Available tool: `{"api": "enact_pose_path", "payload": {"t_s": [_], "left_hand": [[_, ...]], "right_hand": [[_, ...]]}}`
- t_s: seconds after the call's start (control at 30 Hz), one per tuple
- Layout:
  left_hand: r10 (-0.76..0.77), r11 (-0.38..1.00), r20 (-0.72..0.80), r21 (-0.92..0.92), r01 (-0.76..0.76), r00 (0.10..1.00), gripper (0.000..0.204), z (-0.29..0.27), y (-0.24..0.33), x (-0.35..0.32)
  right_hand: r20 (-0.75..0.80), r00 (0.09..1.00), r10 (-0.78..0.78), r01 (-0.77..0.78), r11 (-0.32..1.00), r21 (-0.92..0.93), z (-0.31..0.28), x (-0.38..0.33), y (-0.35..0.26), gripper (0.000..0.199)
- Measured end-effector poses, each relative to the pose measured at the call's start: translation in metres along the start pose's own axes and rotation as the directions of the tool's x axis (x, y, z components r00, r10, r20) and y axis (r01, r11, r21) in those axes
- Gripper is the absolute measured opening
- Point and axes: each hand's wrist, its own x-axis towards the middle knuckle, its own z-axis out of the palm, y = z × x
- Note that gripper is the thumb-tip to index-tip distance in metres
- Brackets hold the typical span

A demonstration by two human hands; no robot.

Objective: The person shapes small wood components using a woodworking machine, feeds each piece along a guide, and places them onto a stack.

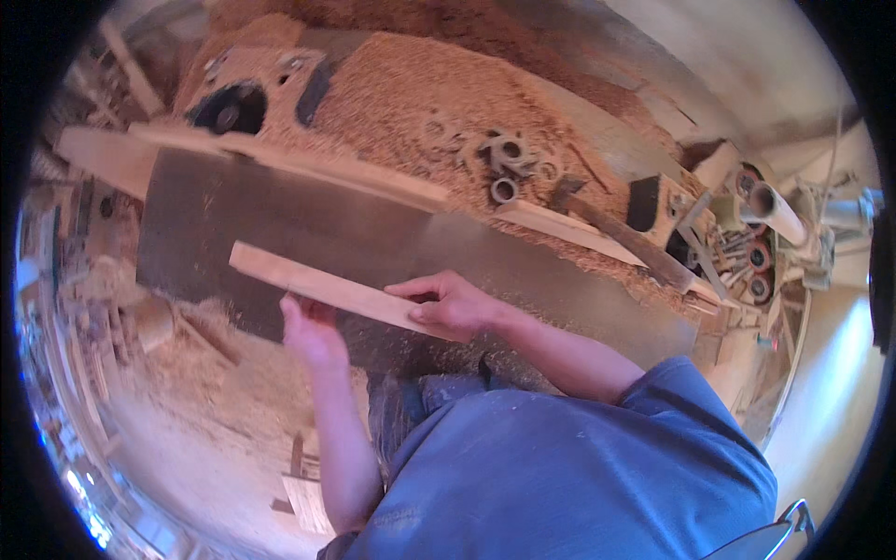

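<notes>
A short, pale wooden board (327, 287) is held slantwise above the dark metal machine table (201, 224). My right hand (453, 306) grips its right end, with the thumb and fingers on opposite sides of the wood. Beneath the board's left half, my left hand (315, 338) supports its lower edge. Some fingers of the left hand are hidden behind the board.
Wood shavings (411, 89) cover the far side, around several metal cutter heads (509, 149). A long wooden fence (336, 168) runs along the table's back. To its right lie a hammer (625, 238) and another wooden strip (560, 227). Scrap and sawdust litter the floor (205, 429).
</notes>
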Motion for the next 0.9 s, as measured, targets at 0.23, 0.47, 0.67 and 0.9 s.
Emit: {"api": "enact_pose_path", "payload": {"t_s": [0.23, 0.47, 0.67, 0.9], "left_hand": [[-0.109, 0.894, -0.127, 0.421, 0.153, 0.986, 0.034, 0.033, -0.01, 0.016], [-0.068, 0.726, -0.147, 0.671, 0.15, 0.987, 0.067, 0.098, -0.049, 0.05], [0.127, 0.702, -0.098, 0.712, -0.02, 0.987, 0.046, 0.127, -0.064, 0.089], [0.393, 0.517, -0.052, 0.838, -0.175, 0.918, 0.044, 0.087, -0.084, 0.152]], "right_hand": [[-0.037, 0.844, -0.536, 0.159, 0.316, -0.935, -0.05, -0.001, 0.04, 0.063], [0.011, 0.818, -0.575, 0.198, 0.263, -0.944, -0.045, 0.005, 0.052, 0.061], [0.054, 0.718, -0.694, 0.337, 0.279, -0.899, -0.055, 0.028, 0.05, 0.047], [0.01, 0.682, -0.731, 0.294, 0.263, -0.919, -0.046, 0.067, 0.033, 0.044]]}}
